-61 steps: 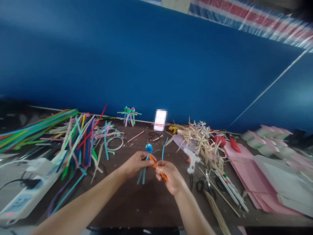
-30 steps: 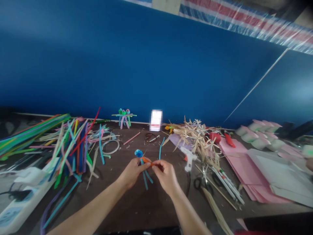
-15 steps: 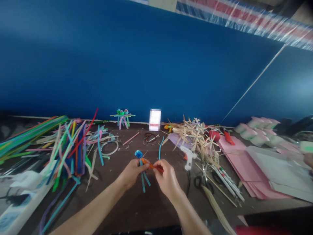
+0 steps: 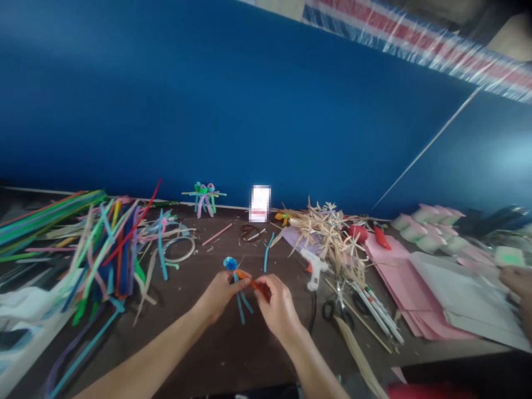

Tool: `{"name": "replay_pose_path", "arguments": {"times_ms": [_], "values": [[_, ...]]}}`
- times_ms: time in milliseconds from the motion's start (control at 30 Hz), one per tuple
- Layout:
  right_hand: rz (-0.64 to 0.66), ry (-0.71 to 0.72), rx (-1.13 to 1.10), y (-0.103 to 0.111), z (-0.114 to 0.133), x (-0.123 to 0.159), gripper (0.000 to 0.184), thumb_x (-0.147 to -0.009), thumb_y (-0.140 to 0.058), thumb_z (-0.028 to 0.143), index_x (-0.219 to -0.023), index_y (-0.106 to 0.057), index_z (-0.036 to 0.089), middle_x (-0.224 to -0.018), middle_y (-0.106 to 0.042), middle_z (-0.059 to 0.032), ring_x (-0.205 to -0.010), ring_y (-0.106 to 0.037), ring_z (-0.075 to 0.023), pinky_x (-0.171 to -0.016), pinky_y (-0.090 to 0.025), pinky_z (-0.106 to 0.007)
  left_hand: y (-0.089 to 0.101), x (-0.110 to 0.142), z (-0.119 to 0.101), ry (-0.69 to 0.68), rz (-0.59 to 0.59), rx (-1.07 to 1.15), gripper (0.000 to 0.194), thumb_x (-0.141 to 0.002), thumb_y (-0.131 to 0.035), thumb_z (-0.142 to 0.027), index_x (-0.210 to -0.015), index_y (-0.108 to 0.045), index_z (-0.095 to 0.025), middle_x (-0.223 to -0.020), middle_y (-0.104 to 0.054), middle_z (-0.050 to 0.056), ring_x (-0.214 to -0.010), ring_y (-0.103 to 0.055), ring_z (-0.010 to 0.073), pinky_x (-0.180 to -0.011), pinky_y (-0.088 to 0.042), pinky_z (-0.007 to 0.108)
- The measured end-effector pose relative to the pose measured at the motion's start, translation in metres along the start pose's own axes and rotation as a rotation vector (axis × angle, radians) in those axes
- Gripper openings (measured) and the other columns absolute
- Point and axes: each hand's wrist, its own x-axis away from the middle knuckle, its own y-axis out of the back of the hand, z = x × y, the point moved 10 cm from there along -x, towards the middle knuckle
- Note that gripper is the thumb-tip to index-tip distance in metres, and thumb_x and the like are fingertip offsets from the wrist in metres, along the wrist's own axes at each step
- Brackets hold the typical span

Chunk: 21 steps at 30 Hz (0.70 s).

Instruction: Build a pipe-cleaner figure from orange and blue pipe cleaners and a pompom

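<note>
My left hand (image 4: pixel 220 297) pinches a small pipe-cleaner figure below its round blue head (image 4: pixel 230 263). Two light-blue legs (image 4: pixel 241 307) hang under the fingers. An orange pipe cleaner (image 4: pixel 243 274) runs from just below the head to my right hand (image 4: pixel 277 307), whose thumb and fingers are closed on its other part. Part of the orange piece is hidden by the fingers. Beyond my hands, a loose blue pipe cleaner (image 4: pixel 268 252) lies on the dark table (image 4: pixel 233 360). A finished-looking group of pipe-cleaner figures (image 4: pixel 204 199) stands at the back.
Left are bundled pipe cleaners (image 4: pixel 54 219) and a power strip (image 4: pixel 37 343). Right are a white glue gun (image 4: pixel 315 269), scissors (image 4: pixel 338 307), straw-coloured strips (image 4: pixel 328 233), pens (image 4: pixel 378 313) and pink sheets (image 4: pixel 399 288). Another person's hand (image 4: pixel 517 280) is at the right edge, near a white-and-green block (image 4: pixel 509 256).
The blue head has tilted left, and the orange pipe cleaner now stretches between my hands. My right hand has shifted slightly around it. Another person's hand has come in at the right edge.
</note>
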Motion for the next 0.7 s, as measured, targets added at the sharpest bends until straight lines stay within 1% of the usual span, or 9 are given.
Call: {"name": "replay_pose_path", "arguments": {"times_ms": [133, 300, 333, 400, 467, 533, 600, 667, 700], "values": [[-0.005, -0.044, -0.006, -0.001, -0.005, 0.003, 0.012, -0.074, -0.049, 0.013, -0.078, -0.058, 0.019, -0.073, -0.057, -0.0027, -0.067, -0.053, -0.0149, -0.063, -0.041, -0.025, -0.001, 0.002, -0.008, -0.032, 0.006, -0.173, 0.018, -0.065, -0.062, -0.032, -0.072, -0.066, -0.015, -0.066, -0.064, 0.001, -0.069, -0.057, 0.0184, -0.070, -0.040, 0.027], [0.011, -0.034, 0.044, -0.005, -0.001, 0.002, 0.013, -0.075, -0.048, 0.015, -0.079, -0.059, 0.019, -0.073, -0.058, -0.0029, -0.067, -0.054, -0.0148, -0.062, -0.041, -0.024, -0.007, 0.001, -0.009, -0.057, 0.064, -0.186, 0.019, -0.067, -0.061, -0.034, -0.072, -0.065, -0.015, -0.067, -0.065, 0.001, -0.070, -0.057, 0.0185, -0.070, -0.040, 0.026], [-0.002, -0.029, 0.056, -0.001, -0.001, 0.002, 0.013, -0.075, -0.048, 0.015, -0.081, -0.059, 0.019, -0.075, -0.058, -0.0033, -0.068, -0.054, -0.0148, -0.063, -0.041, -0.024, -0.006, 0.000, -0.006, -0.056, 0.061, -0.176, 0.020, -0.067, -0.061, -0.034, -0.073, -0.065, -0.015, -0.069, -0.065, 0.002, -0.072, -0.057, 0.0186, -0.072, -0.040, 0.027], [-0.060, -0.033, 0.100, 0.016, -0.009, 0.001, 0.015, -0.075, -0.048, 0.018, -0.086, -0.058, 0.019, -0.078, -0.059, -0.0043, -0.070, -0.055, -0.0153, -0.064, -0.042, -0.025, 0.000, -0.002, 0.001, -0.039, 0.025, -0.133, 0.022, -0.066, -0.063, -0.034, -0.075, -0.065, -0.015, -0.072, -0.066, 0.003, -0.074, -0.058, 0.0188, -0.073, -0.040, 0.027], [-0.166, -0.099, 0.205, 0.047, -0.029, 0.001, 0.015, -0.076, -0.048, 0.025, -0.085, -0.058, 0.018, -0.077, -0.060, -0.0057, -0.070, -0.056, -0.0166, -0.066, -0.042, -0.027, 0.008, -0.004, 0.012, 0.000, -0.035, -0.058, 0.025, -0.064, -0.065, -0.035, -0.077, -0.065, -0.014, -0.073, -0.066, 0.004, -0.075, -0.058, 0.0188, -0.072, -0.040, 0.027], [-0.218, -0.281, 0.387, 0.081, -0.065, 0.002, 0.022, -0.077, -0.047, 0.034, -0.086, -0.056, 0.017, -0.077, -0.061, -0.0073, -0.071, -0.057, -0.0191, -0.066, -0.042, -0.029, 0.016, -0.007, 0.026, 0.060, -0.090, 0.031, 0.029, -0.061, -0.067, -0.037, -0.078, -0.064, -0.014, -0.073, -0.065, 0.004, -0.073, -0.058, 0.0188, -0.067, -0.041, 0.027], [-0.203, -0.520, 0.571, 0.109, -0.106, 0.006, 0.029, -0.077, -0.044, 0.040, -0.091, -0.055, 0.017, -0.082, -0.063, -0.0097, -0.077, -0.058, -0.0228, -0.066, -0.041, -0.032, 0.021, -0.009, 0.038, 0.107, -0.133, 0.108, 0.033, -0.057, -0.069, -0.038, -0.078, -0.064, -0.013, -0.073, -0.065, 0.005, -0.071, -0.059, 0.0187, -0.063, -0.042, 0.026], [-0.097, -0.731, 0.639, 0.120, -0.140, 0.012, 0.031, -0.076, -0.044, 0.043, -0.090, -0.054, 0.017, -0.087, -0.064, -0.0125, -0.081, -0.059, -0.0256, -0.068, -0.041, -0.034, 0.025, -0.013, 0.046, 0.131, -0.167, 0.152, 0.035, -0.055, -0.071, -0.038, -0.078, -0.064, -0.013, -0.073, -0.065, 0.006, -0.070, -0.058, 0.0183, -0.061, -0.042, 0.026], [-0.076, -0.760, 0.643, 0.122, -0.148, 0.012, 0.032, -0.074, -0.045, 0.045, -0.087, -0.055, 0.017, -0.086, -0.064, -0.0134, -0.081, -0.060, -0.0266, -0.067, -0.041, -0.035, 0.026, -0.014, 0.049, 0.137, -0.180, 0.161, 0.036, -0.055, -0.071, -0.039, -0.079, -0.064, -0.013, -0.074, -0.065, 0.006, -0.070, -0.058, 0.0181, -0.061, -0.042, 0.026]]}}
